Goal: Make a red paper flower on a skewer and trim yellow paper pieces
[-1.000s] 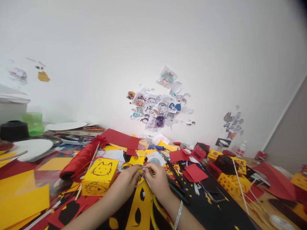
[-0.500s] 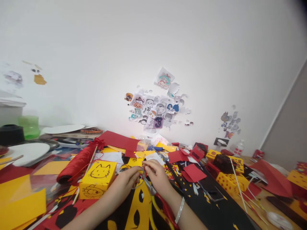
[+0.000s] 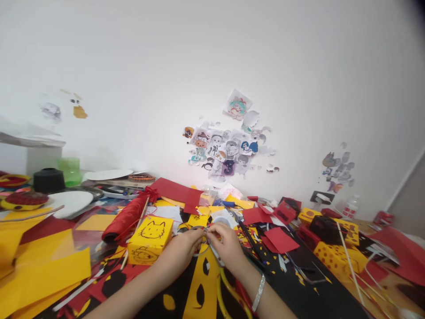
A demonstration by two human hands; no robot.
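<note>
My left hand (image 3: 187,248) is closed around the near side of a thin clear ring (image 3: 202,251), which looks like a roll of clear tape. Close beside it, my right hand (image 3: 227,244) pinches at the ring's far edge; what its fingertips hold is too small to make out. Scissors with yellow and red handles (image 3: 229,292) lie under my right hand and wrist, their blades mostly hidden. Below both hands is a yellow paper strip (image 3: 199,299) with dark leaf-shaped cut-outs. A yellow box (image 3: 153,232) with a drawn cat face stands left of my left hand.
A red thread spool (image 3: 128,217) and a wooden stick lie beyond the box. Yellow sheets (image 3: 49,266) cover the left side. Spotted yellow boxes (image 3: 335,254), red paper (image 3: 282,239) and scraps on black paper (image 3: 299,292) spread right. A white wall stands behind.
The view has turned a little left, so everything sits farther right. Both hands stay close together at the ring, and the scissors' blades are now more hidden by my right hand.
</note>
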